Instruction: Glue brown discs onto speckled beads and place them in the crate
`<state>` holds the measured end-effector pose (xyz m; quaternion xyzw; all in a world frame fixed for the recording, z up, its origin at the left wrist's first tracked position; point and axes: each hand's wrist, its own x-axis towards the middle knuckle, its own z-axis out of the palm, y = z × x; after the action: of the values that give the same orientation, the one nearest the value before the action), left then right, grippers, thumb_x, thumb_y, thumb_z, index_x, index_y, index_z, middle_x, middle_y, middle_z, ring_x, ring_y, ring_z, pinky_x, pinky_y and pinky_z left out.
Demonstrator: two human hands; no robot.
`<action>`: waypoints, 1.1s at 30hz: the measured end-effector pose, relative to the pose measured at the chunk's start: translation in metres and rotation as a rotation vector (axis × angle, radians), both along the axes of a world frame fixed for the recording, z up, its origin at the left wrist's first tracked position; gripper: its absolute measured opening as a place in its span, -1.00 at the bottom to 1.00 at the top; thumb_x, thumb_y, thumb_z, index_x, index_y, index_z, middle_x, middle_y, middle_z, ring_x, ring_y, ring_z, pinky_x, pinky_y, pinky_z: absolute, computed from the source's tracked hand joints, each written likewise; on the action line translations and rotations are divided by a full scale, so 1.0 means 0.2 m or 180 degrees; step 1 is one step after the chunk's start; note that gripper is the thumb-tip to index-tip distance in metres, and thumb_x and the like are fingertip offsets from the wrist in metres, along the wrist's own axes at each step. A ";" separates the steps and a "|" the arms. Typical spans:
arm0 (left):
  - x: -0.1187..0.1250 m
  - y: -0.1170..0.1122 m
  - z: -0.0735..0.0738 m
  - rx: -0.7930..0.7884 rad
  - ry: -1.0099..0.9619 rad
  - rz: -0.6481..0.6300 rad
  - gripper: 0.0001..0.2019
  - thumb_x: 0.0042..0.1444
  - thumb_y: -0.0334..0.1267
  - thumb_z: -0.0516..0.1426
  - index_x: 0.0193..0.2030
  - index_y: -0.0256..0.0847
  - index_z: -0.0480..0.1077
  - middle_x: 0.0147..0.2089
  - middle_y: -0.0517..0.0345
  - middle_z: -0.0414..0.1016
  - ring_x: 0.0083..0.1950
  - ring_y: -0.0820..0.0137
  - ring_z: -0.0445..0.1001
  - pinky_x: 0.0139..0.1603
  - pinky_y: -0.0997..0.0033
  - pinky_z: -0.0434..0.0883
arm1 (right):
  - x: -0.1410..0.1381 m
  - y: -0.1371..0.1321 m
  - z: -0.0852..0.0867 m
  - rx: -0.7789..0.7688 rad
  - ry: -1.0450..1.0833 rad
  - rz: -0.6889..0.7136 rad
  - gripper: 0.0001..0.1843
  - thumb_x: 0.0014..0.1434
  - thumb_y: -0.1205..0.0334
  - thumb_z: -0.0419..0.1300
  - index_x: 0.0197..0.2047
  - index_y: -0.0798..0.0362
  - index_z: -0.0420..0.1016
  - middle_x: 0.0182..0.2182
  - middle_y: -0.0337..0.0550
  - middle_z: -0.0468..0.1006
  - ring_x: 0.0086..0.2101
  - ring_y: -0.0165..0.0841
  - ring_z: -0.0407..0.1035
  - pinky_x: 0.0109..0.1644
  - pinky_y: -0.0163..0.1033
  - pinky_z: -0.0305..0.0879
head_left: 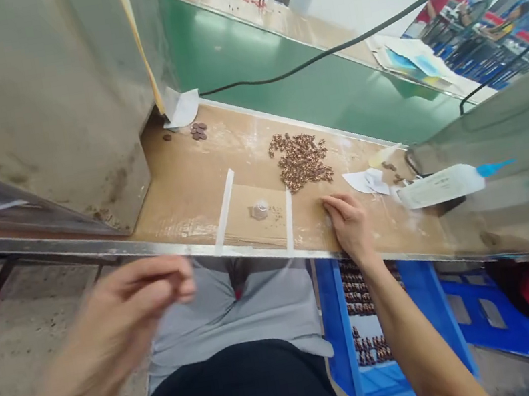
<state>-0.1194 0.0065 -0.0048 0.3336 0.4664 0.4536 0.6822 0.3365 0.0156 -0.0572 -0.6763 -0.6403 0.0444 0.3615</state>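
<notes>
My right hand (pixel 349 224) rests on the cardboard-covered bench (pixel 182 191), fingers curled down against the surface just below a pile of small copper-coloured parts (pixel 301 159). Whether it pinches a part is hidden. My left hand (pixel 133 308) hovers off the bench's front edge, blurred by motion, fingers drawn together toward the thumb. A small clear ring-like piece (pixel 260 210) lies between two white tape strips (pixel 224 208) on the cardboard.
A white squeeze bottle with a blue tip (pixel 440 185) lies on the right. Paper scraps (pixel 367 181) sit beside it. A few dark discs (pixel 198 131) lie at the back left. A blue crate of racked parts (pixel 369 336) stands below the bench. A green conveyor (pixel 272 61) and black cable (pixel 321 53) run behind.
</notes>
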 end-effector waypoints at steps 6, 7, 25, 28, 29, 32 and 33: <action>0.48 0.00 -0.18 -0.0600 -0.2068 -0.0217 -0.70 0.03 -0.22 0.67 -0.12 -0.08 0.81 -0.11 0.16 0.73 -0.25 0.54 0.66 -0.15 0.67 0.68 | -0.02 -0.02 0.00 0.0051 0.0479 -0.0295 -0.73 0.45 0.03 0.36 0.03 -0.03 0.82 -0.02 -0.04 0.83 -0.01 -0.14 0.71 0.18 -0.01 0.62; 0.50 0.01 -0.18 -0.0601 -0.2176 -0.0255 -0.72 0.05 -0.23 0.66 -0.12 -0.09 0.81 -0.08 0.16 0.74 -0.23 0.54 0.68 -0.13 0.66 0.69 | -0.02 -0.02 0.00 0.0007 0.0565 -0.0311 -0.74 0.44 0.03 0.37 0.00 -0.03 0.83 -0.03 -0.04 0.84 -0.01 -0.13 0.72 0.19 0.00 0.63; 0.52 0.11 -0.23 0.0023 -0.1215 -0.0048 -0.76 0.14 -0.25 0.61 -0.06 -0.10 0.83 -0.05 0.04 0.84 -0.11 0.35 0.81 0.06 0.51 0.73 | -0.60 0.16 0.25 0.0413 0.0296 0.0901 -0.83 0.55 0.26 0.35 -0.02 -0.19 0.80 -0.10 -0.25 0.82 -0.07 -0.22 0.69 0.14 0.01 0.64; 0.54 0.10 -0.23 0.0060 -0.1091 0.0007 -0.78 0.15 -0.23 0.60 -0.07 -0.12 0.83 -0.07 0.02 0.84 -0.10 0.28 0.81 0.08 0.40 0.75 | -0.60 0.16 0.23 0.0389 0.0171 0.0906 -0.81 0.59 0.23 0.31 0.00 -0.20 0.79 -0.07 -0.24 0.82 -0.06 -0.19 0.68 0.14 0.04 0.63; 0.54 0.10 -0.23 0.0055 -0.1062 0.0017 -0.78 0.15 -0.22 0.60 -0.08 -0.12 0.83 -0.07 0.01 0.83 -0.10 0.26 0.81 0.08 0.36 0.75 | -0.60 0.16 0.23 0.0387 0.0171 0.0899 -0.80 0.60 0.22 0.30 0.01 -0.20 0.79 -0.07 -0.24 0.82 -0.05 -0.19 0.68 0.15 0.04 0.62; 0.55 0.10 -0.23 0.0043 -0.0997 -0.0018 -0.77 0.16 -0.21 0.59 -0.07 -0.14 0.82 -0.07 -0.01 0.83 -0.09 0.22 0.81 0.10 0.28 0.75 | -0.60 0.17 0.21 0.0399 0.0147 0.0913 -0.80 0.61 0.20 0.29 0.02 -0.21 0.80 -0.07 -0.23 0.82 -0.06 -0.19 0.67 0.16 0.05 0.62; 0.54 0.10 -0.23 0.0051 -0.0987 -0.0040 -0.78 0.17 -0.22 0.58 -0.06 -0.14 0.82 -0.08 -0.01 0.83 -0.08 0.22 0.81 0.11 0.27 0.75 | -0.60 0.17 0.20 0.0389 0.0096 0.0924 -0.79 0.62 0.19 0.28 0.02 -0.22 0.79 -0.07 -0.23 0.82 -0.06 -0.19 0.67 0.16 0.05 0.62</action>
<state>-0.0104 0.0260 -0.0510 0.2679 0.3497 0.4991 0.7462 0.2175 0.0498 -0.0165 -0.5526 -0.7274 0.0673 0.4014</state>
